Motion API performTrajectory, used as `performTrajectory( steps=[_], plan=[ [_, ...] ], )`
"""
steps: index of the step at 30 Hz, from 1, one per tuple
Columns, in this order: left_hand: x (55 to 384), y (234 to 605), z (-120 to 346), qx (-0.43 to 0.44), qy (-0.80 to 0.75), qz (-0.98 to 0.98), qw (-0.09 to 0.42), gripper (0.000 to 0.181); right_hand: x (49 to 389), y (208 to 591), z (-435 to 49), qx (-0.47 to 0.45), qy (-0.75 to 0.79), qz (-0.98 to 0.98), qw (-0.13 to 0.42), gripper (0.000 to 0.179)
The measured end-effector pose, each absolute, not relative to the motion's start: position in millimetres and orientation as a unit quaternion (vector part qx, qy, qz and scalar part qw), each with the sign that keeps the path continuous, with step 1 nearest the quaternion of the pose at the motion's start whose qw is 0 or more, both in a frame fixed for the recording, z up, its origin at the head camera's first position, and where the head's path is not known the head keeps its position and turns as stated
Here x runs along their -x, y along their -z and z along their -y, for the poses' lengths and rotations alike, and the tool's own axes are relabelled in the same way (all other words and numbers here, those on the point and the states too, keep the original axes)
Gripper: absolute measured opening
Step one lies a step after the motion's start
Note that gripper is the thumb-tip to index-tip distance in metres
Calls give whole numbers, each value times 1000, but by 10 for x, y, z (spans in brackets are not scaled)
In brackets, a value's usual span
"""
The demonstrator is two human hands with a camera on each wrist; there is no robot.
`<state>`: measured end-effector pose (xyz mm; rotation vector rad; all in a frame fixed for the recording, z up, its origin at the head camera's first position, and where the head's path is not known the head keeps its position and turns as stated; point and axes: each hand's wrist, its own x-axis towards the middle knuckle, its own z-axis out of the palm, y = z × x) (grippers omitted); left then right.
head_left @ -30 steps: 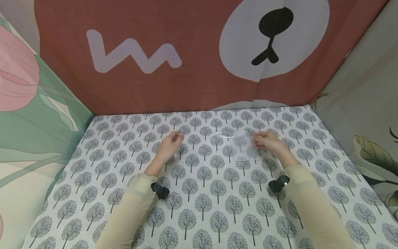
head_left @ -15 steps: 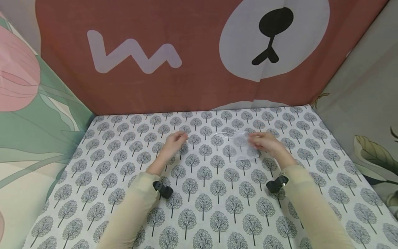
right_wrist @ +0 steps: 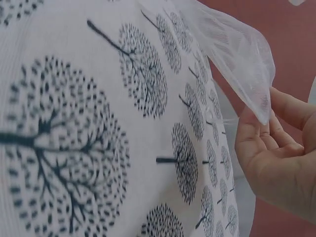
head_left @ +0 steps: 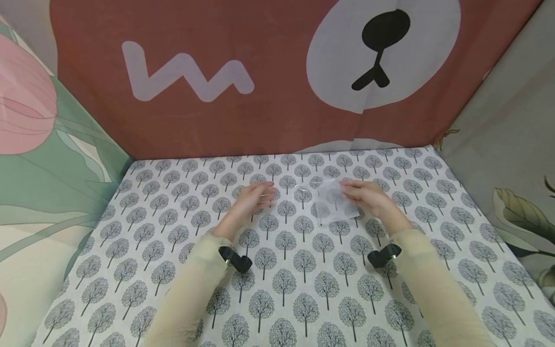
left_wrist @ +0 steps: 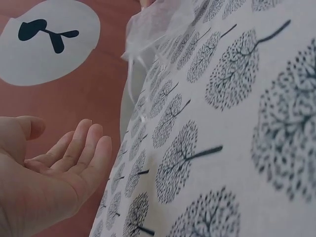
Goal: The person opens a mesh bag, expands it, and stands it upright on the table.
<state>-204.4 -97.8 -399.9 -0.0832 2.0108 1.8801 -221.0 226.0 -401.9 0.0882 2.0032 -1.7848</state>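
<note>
A small sheer white organza drawstring bag (head_left: 335,205) hangs close over the tree-print cloth, right of centre in the head view. My right hand (head_left: 368,196) pinches its edge between thumb and fingers; in the right wrist view the gauzy bag (right_wrist: 242,57) narrows to a corner at the fingertips. Thin pale drawstrings (left_wrist: 132,81) trail from the bag in the left wrist view. Left of it, apart from the bag, my left hand (head_left: 252,200) holds nothing. Its fingers (left_wrist: 91,148) are loosely extended, with the palm turned toward the bag.
White cloth (head_left: 282,284) printed with dark trees covers the table. Behind the table rises a red-brown fabric wall (head_left: 260,125) with a bear's muzzle on it. Floral fabric walls (head_left: 26,193) stand at both sides. Each wrist carries a black camera (head_left: 236,260).
My left hand has moved right toward the bag and its fingers have spread straighter. My right hand has shifted slightly left with the bag, which has tilted and moved a little left.
</note>
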Motion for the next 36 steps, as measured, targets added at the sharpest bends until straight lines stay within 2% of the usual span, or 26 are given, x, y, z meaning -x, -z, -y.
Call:
performTrajectory(
  steps=[10, 22, 36],
  plan=[
    [2084, 4084, 756, 60, -711, -665, 220, 41, 2208, 3977, -2112, -16, 661, -713, 233, 56],
    [2074, 4230, 542, 36, -695, -668, 262, 49, 2185, 4055, -1842, 4, 691, -684, 234, 56],
    [2032, 4229, 505, 40, -678, -705, 203, 47, 2134, 4092, -1635, -4, 693, -674, 257, 51]
  ],
)
